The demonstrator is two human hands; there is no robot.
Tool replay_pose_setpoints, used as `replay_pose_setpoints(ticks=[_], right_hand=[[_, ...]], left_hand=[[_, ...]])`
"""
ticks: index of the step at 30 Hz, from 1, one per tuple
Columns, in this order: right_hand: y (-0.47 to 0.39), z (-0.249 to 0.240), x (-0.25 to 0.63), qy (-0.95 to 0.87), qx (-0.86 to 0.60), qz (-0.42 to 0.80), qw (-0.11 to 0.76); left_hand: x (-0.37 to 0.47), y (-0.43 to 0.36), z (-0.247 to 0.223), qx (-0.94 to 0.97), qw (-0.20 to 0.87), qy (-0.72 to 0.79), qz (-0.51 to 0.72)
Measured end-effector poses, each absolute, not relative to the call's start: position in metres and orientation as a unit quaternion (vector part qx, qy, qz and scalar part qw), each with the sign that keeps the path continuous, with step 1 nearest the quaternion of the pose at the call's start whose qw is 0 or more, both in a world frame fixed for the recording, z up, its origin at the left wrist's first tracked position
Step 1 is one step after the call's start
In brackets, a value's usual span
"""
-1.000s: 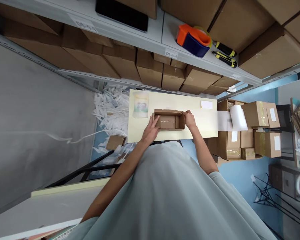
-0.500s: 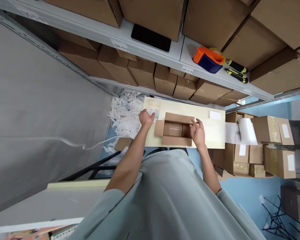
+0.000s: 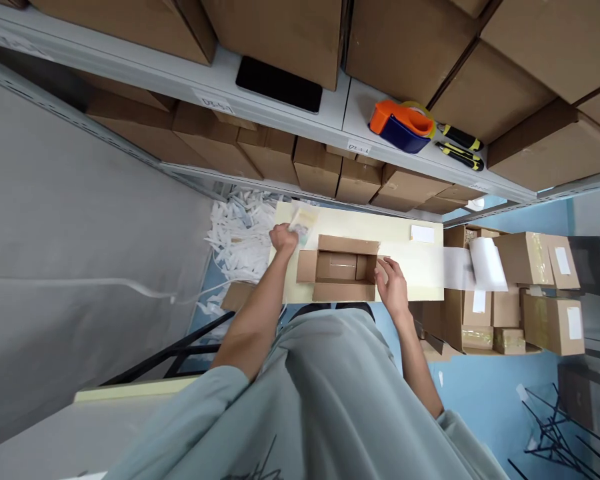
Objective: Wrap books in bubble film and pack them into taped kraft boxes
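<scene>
Packing/storage room: grey metal shelving (image 3: 280, 89) full of brown cardboard boxes (image 3: 400, 47); taped, white-labelled cartons (image 3: 553, 325) right of pale-yellow rectangular packing table (image 3: 420, 260).

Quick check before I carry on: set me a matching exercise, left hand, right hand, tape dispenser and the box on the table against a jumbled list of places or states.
Column 1
1. Left hand
2. Right hand
3. Tape dispenser
4. Box on the table

Column 2
A. Orange and dark blue, up on the shelf
B. Top open, flaps spread outward
C. Closed at the edge of a printed packet
D. At the right-hand end of an open carton

Right pairs: 1-C, 2-D, 3-A, 4-B
</scene>
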State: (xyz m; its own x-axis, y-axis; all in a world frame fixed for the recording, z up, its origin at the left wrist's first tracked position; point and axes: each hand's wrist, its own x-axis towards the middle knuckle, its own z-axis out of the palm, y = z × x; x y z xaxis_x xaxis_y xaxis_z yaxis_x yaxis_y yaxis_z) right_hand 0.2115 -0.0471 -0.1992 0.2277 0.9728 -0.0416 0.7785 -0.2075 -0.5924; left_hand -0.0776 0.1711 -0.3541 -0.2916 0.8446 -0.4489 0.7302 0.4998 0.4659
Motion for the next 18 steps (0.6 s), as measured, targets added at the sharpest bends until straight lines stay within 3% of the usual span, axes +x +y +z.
replay_pose_setpoints(ticks=[5, 9, 14, 18], right_hand=[[-0.037, -0.183, 0.205, -0.599, -0.714, 0.234, 0.277], [-0.025, -0.160, 0.187, -0.616, -0.678, 0.252, 0.313], [-0.021, -0.128, 0.166, -0.633, -0.680, 0.142, 0.342], [-0.024, -0.127, 0.163, -0.726, -0.640, 0.145, 0.204]], left_hand=[[-0.091, 0.166, -0.311, 0.525, 0.326, 0.739, 0.269], [-0.089, 0.135, -0.254, 0.567, 0.403, 0.588, 0.414], [-0.069, 0.075, -0.198, 0.697, 0.402, 0.484, 0.343], [-0.053, 0.045, -0.192, 0.780, 0.382, 0.427, 0.250]])
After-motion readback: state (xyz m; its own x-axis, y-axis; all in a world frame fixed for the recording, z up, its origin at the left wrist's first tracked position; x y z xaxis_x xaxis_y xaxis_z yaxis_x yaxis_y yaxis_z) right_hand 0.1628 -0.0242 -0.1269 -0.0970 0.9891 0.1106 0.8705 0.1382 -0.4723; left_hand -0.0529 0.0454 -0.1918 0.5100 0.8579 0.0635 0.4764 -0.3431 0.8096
